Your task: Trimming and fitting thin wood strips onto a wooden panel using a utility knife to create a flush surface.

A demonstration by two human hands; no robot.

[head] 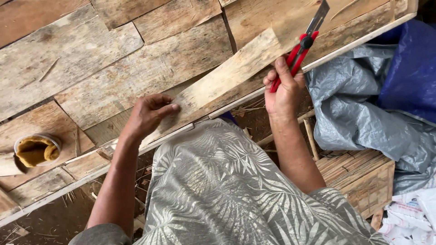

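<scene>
Soft, even daylight filled the scene, bright without being harsh, and seemed to come from above. Shadows were faint: a thin dark line lay under the left hand (147, 114) where it pressed on the pale bark strip (222, 79), and deeper shade gathered below the edge of the worktop (68, 54). The grey tarpaulin (354, 113) carried a mild sheen along its folds, and the blade of the red utility knife (303, 45) caught a dull glint. Focus was sharp across the centre; wood grain and the leaf-patterned cloth (218, 190) read clearly. Straight edges bowed slightly toward the corners, and the lower left corner fell darker.
</scene>
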